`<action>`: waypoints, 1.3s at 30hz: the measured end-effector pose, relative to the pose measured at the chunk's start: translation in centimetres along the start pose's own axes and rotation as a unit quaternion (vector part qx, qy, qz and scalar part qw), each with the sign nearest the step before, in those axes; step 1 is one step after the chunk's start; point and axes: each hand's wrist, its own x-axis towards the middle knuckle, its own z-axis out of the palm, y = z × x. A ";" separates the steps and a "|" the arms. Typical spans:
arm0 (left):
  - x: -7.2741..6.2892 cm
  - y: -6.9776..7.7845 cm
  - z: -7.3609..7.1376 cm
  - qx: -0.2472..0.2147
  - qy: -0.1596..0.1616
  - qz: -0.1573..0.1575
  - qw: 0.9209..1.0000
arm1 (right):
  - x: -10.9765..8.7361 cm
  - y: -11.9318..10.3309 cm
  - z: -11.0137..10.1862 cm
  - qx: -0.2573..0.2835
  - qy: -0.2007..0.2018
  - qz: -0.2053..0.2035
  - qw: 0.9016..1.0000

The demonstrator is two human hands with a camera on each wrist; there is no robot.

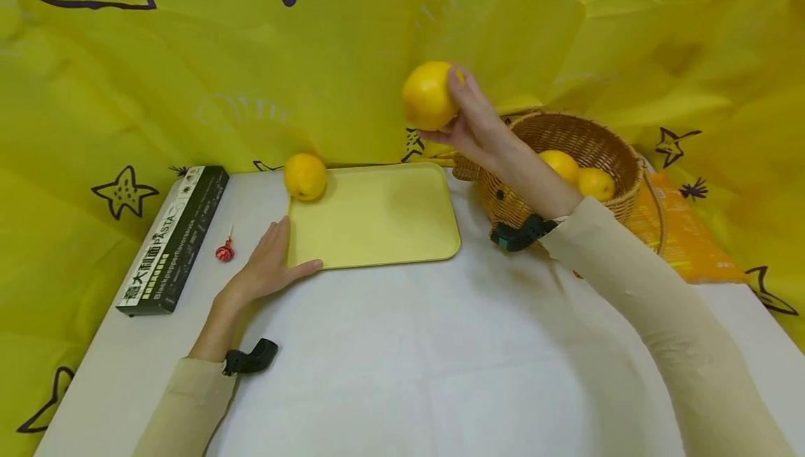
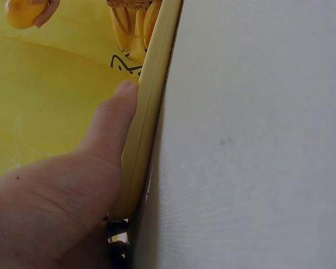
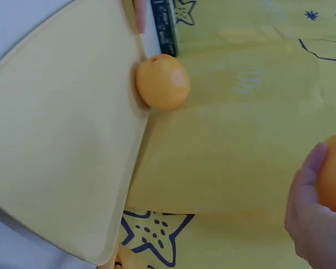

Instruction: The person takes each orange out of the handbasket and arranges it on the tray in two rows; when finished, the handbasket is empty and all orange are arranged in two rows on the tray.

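Note:
My right hand (image 1: 474, 118) holds an orange (image 1: 430, 96) up in the air, above and behind the right part of a yellow tray (image 1: 383, 216). Its fingers curl round the fruit, also seen at the right edge of the right wrist view. A second orange (image 3: 163, 82) sits on the tray's back left corner. My left hand (image 1: 267, 265) touches the tray's front left corner, fingers straight along the left side and thumb stretched along the front rim. In the left wrist view, the thumb lies against the tray's edge (image 2: 141, 145).
Right of the tray stands a wicker basket (image 1: 553, 125) with oranges (image 1: 594, 184) inside. An orange packet (image 1: 692, 233) lies beside it. At the left are a black and white pasta box (image 1: 179, 240) and a red lollipop (image 1: 224, 251). A yellow printed cloth (image 1: 352, 45) hangs behind.

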 end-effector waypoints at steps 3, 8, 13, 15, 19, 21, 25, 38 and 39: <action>0.0 0.1 0.0 -0.001 0.001 0.001 1.000 | 0.8 1.0 1.1 -0.100 0.001 0.016 0.995; -0.2 0.1 0.0 -0.002 0.006 0.002 1.000 | 3.1 3.7 2.6 -0.210 0.007 0.039 0.977; -0.2 0.1 0.1 -0.003 0.007 -0.001 1.000 | 5.3 6.7 3.0 -0.289 -0.004 0.040 0.956; -0.2 0.2 0.1 -0.004 0.005 -0.004 1.000 | 6.0 7.8 3.1 -0.319 -0.009 0.050 0.946; -0.1 0.0 0.0 0.000 0.007 -0.003 1.000 | 7.1 9.8 3.3 -0.360 -0.006 0.068 0.931; -0.1 0.0 0.0 -0.001 0.008 -0.002 1.000 | 7.5 10.6 3.4 -0.376 0.004 0.076 0.924; -0.2 0.0 0.0 -0.006 0.011 0.000 1.000 | 8.1 12.1 3.6 -0.391 0.020 0.095 0.915; -0.2 0.0 0.2 0.001 0.010 0.003 1.000 | 9.5 15.3 3.5 -0.398 0.040 0.102 0.911; -0.1 -0.1 0.1 0.002 0.010 0.003 1.000 | 9.5 15.4 3.6 -0.395 0.041 0.103 0.912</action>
